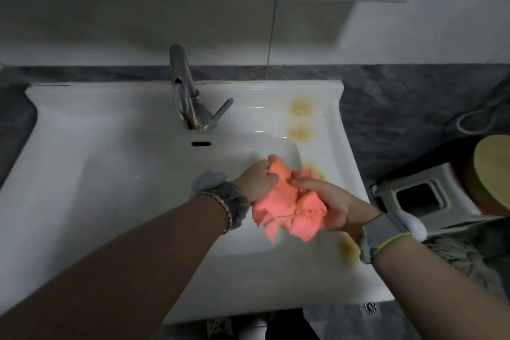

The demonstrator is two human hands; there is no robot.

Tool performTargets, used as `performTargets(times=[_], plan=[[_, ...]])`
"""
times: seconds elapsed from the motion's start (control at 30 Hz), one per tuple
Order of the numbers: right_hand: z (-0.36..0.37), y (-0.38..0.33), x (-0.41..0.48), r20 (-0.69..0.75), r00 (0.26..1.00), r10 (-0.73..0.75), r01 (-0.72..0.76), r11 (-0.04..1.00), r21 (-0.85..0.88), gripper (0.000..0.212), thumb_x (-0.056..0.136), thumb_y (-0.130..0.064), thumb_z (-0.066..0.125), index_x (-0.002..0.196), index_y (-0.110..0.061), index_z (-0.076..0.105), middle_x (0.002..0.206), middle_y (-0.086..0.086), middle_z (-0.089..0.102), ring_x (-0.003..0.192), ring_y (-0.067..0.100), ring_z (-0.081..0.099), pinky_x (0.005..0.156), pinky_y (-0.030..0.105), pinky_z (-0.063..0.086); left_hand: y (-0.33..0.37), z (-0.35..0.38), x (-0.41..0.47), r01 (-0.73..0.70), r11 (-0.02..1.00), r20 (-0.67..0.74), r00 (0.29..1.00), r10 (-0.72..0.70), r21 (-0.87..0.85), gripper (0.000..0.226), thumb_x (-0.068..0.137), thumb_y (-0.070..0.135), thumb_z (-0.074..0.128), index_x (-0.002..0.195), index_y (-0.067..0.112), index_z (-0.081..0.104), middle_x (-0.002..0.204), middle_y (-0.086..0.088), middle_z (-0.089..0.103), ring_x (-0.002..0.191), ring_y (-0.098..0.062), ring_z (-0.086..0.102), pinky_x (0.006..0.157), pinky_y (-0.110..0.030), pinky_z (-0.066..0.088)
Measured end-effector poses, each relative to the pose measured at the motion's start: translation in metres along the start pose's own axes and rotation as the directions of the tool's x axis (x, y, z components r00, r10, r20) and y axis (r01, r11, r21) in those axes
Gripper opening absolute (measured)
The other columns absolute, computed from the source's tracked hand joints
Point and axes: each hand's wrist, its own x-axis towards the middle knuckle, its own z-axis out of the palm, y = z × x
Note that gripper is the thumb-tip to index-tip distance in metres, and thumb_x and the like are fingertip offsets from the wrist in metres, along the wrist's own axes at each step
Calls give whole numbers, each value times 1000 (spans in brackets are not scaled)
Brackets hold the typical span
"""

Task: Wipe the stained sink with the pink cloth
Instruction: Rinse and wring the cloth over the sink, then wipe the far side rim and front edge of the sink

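Pink crumpled cloth (287,207) being bunched in both hands over the white ceramic sink (82,124).
Left hand (256,182) is gripping the cloth's far end with curled fingers while the right hand (334,210) is pinching its near folds. The bundle is sitting over the basin, just beside the right rim, where yellow-brown stains (300,107) are running from the back corner toward the front edge. It is looking soft, light and limp, possibly damp. Holding it as a wadded fistful, not by a corner, should give a firm rubbing pad.

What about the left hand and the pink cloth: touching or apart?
Touching. The head view shows the left hand gripping the pink cloth, no gap.
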Motion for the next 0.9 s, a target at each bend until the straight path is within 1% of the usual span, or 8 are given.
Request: performTargets(times=[0.17,0.3,0.4,0.53,0.63,0.7,0.77,0.9], plan=[[-45,-47,4,-118,963,-240,178,903,-390,30,89,6,41,111,-9,54,81,13,61,61,19,60,53,26,50,31,-3,28,-131,990,-145,982,122,-57,22,88,4,49,108,12,52,91,-1,55,87,-22,56,73,-21,43],[-63,-87,3,12,869,-495,474,824,-311,39,85,19,39,94,-11,61,67,2,72,56,12,67,46,22,54,45,-11,46,-112,830,-252,967,-35,-547,23,90,-4,42,102,10,57,85,-12,62,77,-26,59,63,-29,53],[-67,-110,8,34,901,-432,426,869,-254,38,84,18,31,84,-5,61,55,5,69,45,15,64,40,22,53,50,-16,52,-87,669,-207,973,-102,-738,29,91,1,37,75,2,61,57,-8,64,49,-22,60,39,-19,48],[-69,-121,16,53,969,-243,248,956,-157,30,79,-11,34,69,3,59,50,12,60,45,23,58,45,24,52,44,-14,60,22,476,-85,976,-202,-879,39,88,14,33,52,12,49,45,-1,54,54,-20,46,50,-24,42],[-76,-116,31,-17,961,-275,257,918,-302,35,88,-11,52,55,-8,65,35,3,55,31,13,53,40,17,48,48,-11,67,115,612,-29,975,-220,-783,28,89,9,44,63,7,53,59,-10,52,45,-17,51,42,-19,43],[-78,-113,38,-90,943,-321,249,857,-451,15,79,2,64,89,-9,66,57,2,63,49,12,59,47,19,50,48,-10,76,109,814,-119,970,-214,-571,22,85,-5,52,71,11,56,71,-13,53,48,-17,52,40,-19,45],[-85,-111,49,-176,952,-250,142,871,-470,45,74,10,65,113,-10,56,89,3,59,79,16,59,63,22,54,48,-10,83,66,936,-235,960,-154,-345,21,81,-10,54,78,11,57,86,-12,53,63,-17,50,47,-19,47],[-81,-111,55,-267,962,-55,-65,905,-421,18,73,2,69,88,-1,61,80,15,57,67,22,56,59,23,47,45,-14,100,-57,997,-272,961,41,-52,36,81,-8,53,115,2,50,111,-15,53,94,-27,53,73,-31,48]])
